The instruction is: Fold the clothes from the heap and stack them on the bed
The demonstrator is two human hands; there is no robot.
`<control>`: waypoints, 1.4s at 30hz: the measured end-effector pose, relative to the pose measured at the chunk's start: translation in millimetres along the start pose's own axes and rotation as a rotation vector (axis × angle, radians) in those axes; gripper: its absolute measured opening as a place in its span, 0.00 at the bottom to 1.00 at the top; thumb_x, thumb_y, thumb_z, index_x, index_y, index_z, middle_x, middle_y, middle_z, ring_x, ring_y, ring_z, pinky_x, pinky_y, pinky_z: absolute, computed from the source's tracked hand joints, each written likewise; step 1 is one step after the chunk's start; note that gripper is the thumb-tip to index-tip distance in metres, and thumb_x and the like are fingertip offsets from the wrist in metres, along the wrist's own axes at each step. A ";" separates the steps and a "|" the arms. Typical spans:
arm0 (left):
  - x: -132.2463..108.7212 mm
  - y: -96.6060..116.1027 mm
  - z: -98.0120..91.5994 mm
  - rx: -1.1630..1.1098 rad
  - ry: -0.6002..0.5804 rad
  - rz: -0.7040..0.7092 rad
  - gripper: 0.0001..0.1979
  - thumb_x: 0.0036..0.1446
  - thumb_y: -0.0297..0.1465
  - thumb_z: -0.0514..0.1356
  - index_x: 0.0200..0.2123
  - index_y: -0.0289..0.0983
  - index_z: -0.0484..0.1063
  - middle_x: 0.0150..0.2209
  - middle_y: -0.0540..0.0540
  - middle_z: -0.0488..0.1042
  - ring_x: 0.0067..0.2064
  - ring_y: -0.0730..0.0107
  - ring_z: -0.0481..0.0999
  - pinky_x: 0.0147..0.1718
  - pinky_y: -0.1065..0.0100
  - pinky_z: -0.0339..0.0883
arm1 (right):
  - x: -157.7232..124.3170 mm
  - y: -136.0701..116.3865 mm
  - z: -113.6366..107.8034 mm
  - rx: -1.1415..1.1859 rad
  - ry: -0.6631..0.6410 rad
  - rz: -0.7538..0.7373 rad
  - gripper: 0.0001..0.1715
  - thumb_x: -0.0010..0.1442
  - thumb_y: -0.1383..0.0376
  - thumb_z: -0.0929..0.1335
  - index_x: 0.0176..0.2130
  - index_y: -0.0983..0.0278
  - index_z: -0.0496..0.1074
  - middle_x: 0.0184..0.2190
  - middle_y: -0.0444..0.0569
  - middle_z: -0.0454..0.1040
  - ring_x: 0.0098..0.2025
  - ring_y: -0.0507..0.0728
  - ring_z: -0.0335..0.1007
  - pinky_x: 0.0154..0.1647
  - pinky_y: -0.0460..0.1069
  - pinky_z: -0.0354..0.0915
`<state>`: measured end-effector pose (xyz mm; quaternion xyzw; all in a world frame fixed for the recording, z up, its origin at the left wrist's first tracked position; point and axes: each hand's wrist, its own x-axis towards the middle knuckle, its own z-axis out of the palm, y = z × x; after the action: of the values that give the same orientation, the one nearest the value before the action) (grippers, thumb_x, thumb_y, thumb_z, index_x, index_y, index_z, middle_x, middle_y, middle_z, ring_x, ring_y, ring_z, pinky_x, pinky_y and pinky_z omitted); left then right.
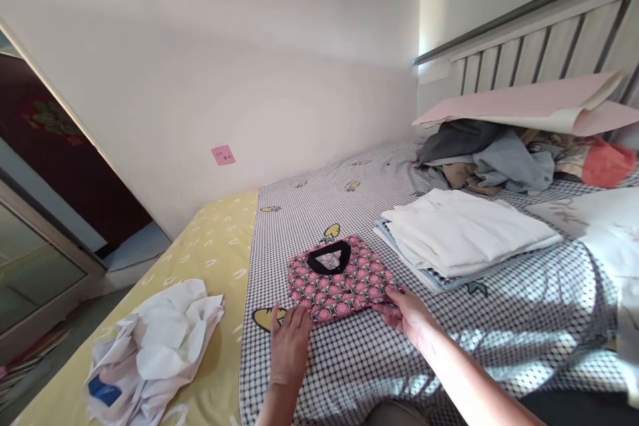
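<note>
A folded pink floral shirt with a black collar lies on the checked bedsheet in front of me. Flat at its near left corner, my left hand has its thumb apart and its fingertips touching the fabric edge. My right hand pinches the near right corner, thumb above and fingers below. To the right is a stack of folded clothes, white on top with light blue beneath. A crumpled white and pale pink garment with a blue patch rests at the left.
The bed has a yellow section on the left and a checked sheet with pineapple prints. A heap of clothes sits at the back right under a pink sheet of card. A pink note is on the wall.
</note>
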<state>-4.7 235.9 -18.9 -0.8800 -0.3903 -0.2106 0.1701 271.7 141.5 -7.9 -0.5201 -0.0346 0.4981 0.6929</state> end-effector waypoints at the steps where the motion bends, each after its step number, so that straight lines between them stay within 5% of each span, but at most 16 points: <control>1: 1.1 -4.1 -4.2 -0.012 0.028 0.010 0.16 0.66 0.25 0.56 0.47 0.46 0.81 0.52 0.48 0.83 0.55 0.62 0.79 0.74 0.44 0.45 | -1.6 -0.1 -0.2 -0.017 0.002 0.002 0.13 0.59 0.67 0.73 0.42 0.61 0.67 0.35 0.52 0.84 0.30 0.61 0.84 0.17 0.45 0.70; 9: -39.5 0.8 -33.2 -0.056 0.032 0.093 0.15 0.66 0.24 0.57 0.43 0.49 0.81 0.49 0.54 0.84 0.54 0.65 0.78 0.75 0.49 0.38 | -22.6 10.6 -30.1 -0.290 -0.018 -0.090 0.16 0.52 0.62 0.76 0.38 0.61 0.70 0.28 0.49 0.81 0.26 0.59 0.82 0.18 0.44 0.67; 12: -68.5 1.1 -25.9 -0.028 -0.055 0.005 0.19 0.64 0.24 0.57 0.47 0.52 0.81 0.58 0.52 0.80 0.62 0.57 0.74 0.74 0.39 0.38 | -29.0 9.2 -59.3 -0.494 0.004 -0.203 0.19 0.53 0.58 0.74 0.44 0.60 0.70 0.31 0.49 0.81 0.25 0.58 0.80 0.18 0.45 0.65; 14: -78.2 -3.0 -26.2 0.000 -0.111 -0.122 0.22 0.62 0.25 0.58 0.53 0.55 0.79 0.64 0.48 0.75 0.67 0.49 0.69 0.71 0.31 0.40 | -33.8 0.9 -74.6 -0.681 0.093 -0.411 0.26 0.54 0.60 0.70 0.53 0.56 0.69 0.40 0.49 0.81 0.25 0.57 0.78 0.18 0.47 0.65; 16: -72.0 -6.1 -35.9 0.013 -0.125 -0.247 0.23 0.63 0.28 0.57 0.56 0.54 0.78 0.67 0.45 0.72 0.69 0.46 0.67 0.70 0.29 0.42 | -38.1 -12.1 -77.2 -0.854 0.170 -0.699 0.33 0.55 0.63 0.67 0.60 0.54 0.66 0.48 0.51 0.78 0.30 0.57 0.78 0.25 0.50 0.71; 18: -48.2 -2.3 -50.7 0.021 -0.078 -0.335 0.22 0.67 0.29 0.51 0.57 0.51 0.78 0.67 0.43 0.71 0.69 0.50 0.67 0.71 0.33 0.43 | -39.4 -24.6 -62.7 -0.988 0.157 -0.986 0.31 0.59 0.64 0.64 0.62 0.56 0.67 0.53 0.54 0.76 0.41 0.60 0.79 0.43 0.56 0.76; 21: 2.9 18.8 -56.8 0.023 0.020 -0.329 0.26 0.69 0.26 0.45 0.63 0.45 0.73 0.71 0.42 0.66 0.73 0.54 0.59 0.73 0.39 0.42 | -30.4 -28.8 -19.8 -1.170 0.037 -1.258 0.28 0.68 0.60 0.60 0.64 0.60 0.67 0.61 0.59 0.72 0.61 0.65 0.71 0.65 0.62 0.64; 25: 35.4 45.6 -3.7 0.008 -0.053 -0.286 0.27 0.70 0.34 0.47 0.67 0.31 0.67 0.69 0.33 0.66 0.72 0.50 0.61 0.71 0.44 0.54 | 0.7 -1.9 19.0 -1.613 -0.054 -1.089 0.34 0.73 0.52 0.56 0.72 0.59 0.59 0.72 0.55 0.62 0.74 0.69 0.53 0.73 0.72 0.46; 28: 21.9 46.3 47.6 0.014 -0.099 -0.313 0.29 0.69 0.41 0.48 0.66 0.33 0.68 0.68 0.35 0.68 0.70 0.51 0.66 0.69 0.45 0.60 | 22.9 19.0 15.2 -1.848 -0.087 -0.879 0.37 0.74 0.47 0.52 0.74 0.56 0.57 0.75 0.49 0.56 0.77 0.69 0.45 0.73 0.74 0.41; 30: 9.8 43.2 65.5 0.019 -0.099 -0.318 0.29 0.70 0.42 0.47 0.67 0.35 0.67 0.70 0.38 0.65 0.71 0.52 0.64 0.69 0.45 0.60 | 30.4 25.3 7.0 -1.904 -0.088 -0.851 0.38 0.74 0.46 0.50 0.75 0.55 0.54 0.76 0.46 0.52 0.77 0.67 0.42 0.74 0.73 0.39; 42: 6.7 59.7 32.2 -0.021 -0.132 -0.384 0.30 0.72 0.43 0.45 0.70 0.37 0.61 0.73 0.41 0.59 0.74 0.54 0.58 0.72 0.43 0.54 | 42.7 36.3 -8.6 -1.918 -0.036 -0.978 0.38 0.73 0.48 0.50 0.73 0.55 0.59 0.75 0.47 0.56 0.77 0.67 0.44 0.73 0.73 0.41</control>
<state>52.4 216.9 -51.0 -0.8029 -0.5592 -0.1851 0.0914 274.3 165.3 -59.3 -0.7688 -0.6253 -0.0603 0.1196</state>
